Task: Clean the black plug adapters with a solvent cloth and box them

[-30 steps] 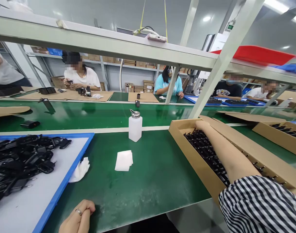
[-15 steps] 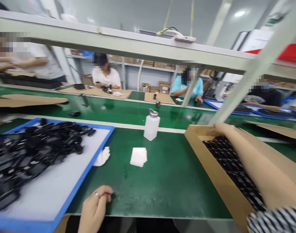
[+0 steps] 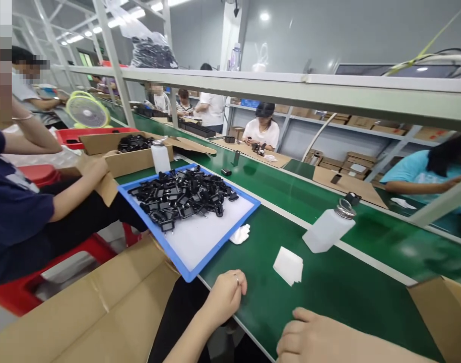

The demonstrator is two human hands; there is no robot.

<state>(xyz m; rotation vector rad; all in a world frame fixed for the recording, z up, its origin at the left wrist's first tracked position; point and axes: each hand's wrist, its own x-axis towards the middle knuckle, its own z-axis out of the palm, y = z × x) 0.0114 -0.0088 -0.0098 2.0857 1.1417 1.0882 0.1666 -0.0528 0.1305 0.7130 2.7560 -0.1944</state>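
Note:
My left hand (image 3: pixel 226 293), a ring on one finger, rests at the front edge of the green bench, its fingers curled in and nothing seen in them. My right hand (image 3: pixel 309 335) is over the bench at the lower right, fingers loosely bent and a little apart; their tips are partly out of frame. Between and beyond the hands lies a folded white cloth (image 3: pixel 288 265). A white dispenser bottle (image 3: pixel 330 229) with a metal top stands farther back. Left of my left hand is a blue-rimmed tray (image 3: pixel 215 250) heaped with black plug adapters (image 3: pixel 185 194).
Crumpled white tissue (image 3: pixel 241 234) lies beside the tray. An open cardboard box (image 3: pixel 444 315) stands at the right edge. At the left sits a co-worker (image 3: pixel 22 201) by another box (image 3: pixel 132 160) and bottle (image 3: pixel 160 156). A shelf beam (image 3: pixel 290 83) crosses overhead.
My view has swung left. My right hand has come out of the cardboard box at the right and is now over the bench near my left hand. My left hand stays curled.

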